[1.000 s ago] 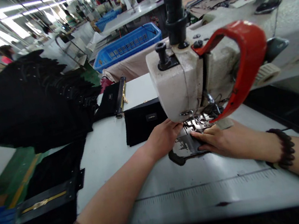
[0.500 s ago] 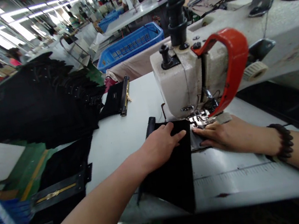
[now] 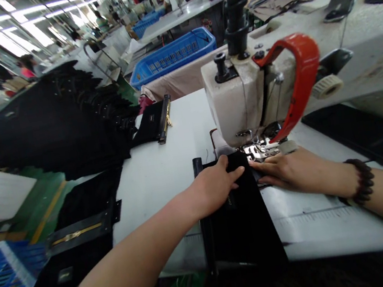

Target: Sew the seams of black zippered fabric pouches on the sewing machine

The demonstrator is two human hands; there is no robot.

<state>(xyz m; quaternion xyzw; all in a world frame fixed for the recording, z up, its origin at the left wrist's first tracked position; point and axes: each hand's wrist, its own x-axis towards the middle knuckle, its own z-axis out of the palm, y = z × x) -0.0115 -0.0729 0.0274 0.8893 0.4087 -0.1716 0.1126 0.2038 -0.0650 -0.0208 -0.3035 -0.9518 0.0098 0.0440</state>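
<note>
– Hands first: how placed?

– With left hand palm down on black fabric panel, fingers loosely spread. Half open, laid on cloth rather than closed round it.

– And right hand?

– Stretched out just beside presser foot of white sewing machine, fingers nearly straight and close together. Hard to tell whether holding anything, with fingertips partly lost among metal parts. Wearing beaded bracelet at wrist.

– Where exactly to find panel?

– On white worktable, left of presser foot, with top right corner close up to it; impossible to say whether caught underneath. Edged along left side by dark strip, and reaching down to front edge of table, across ruler markings.

– Anything else nearby?

– Beyond left hand, on same table, black pouch piece with gold zip. Farther left, big overlapping stack of black pieces. Past table, blue plastic basket. Above right hand, red curved guard on machine head
</note>
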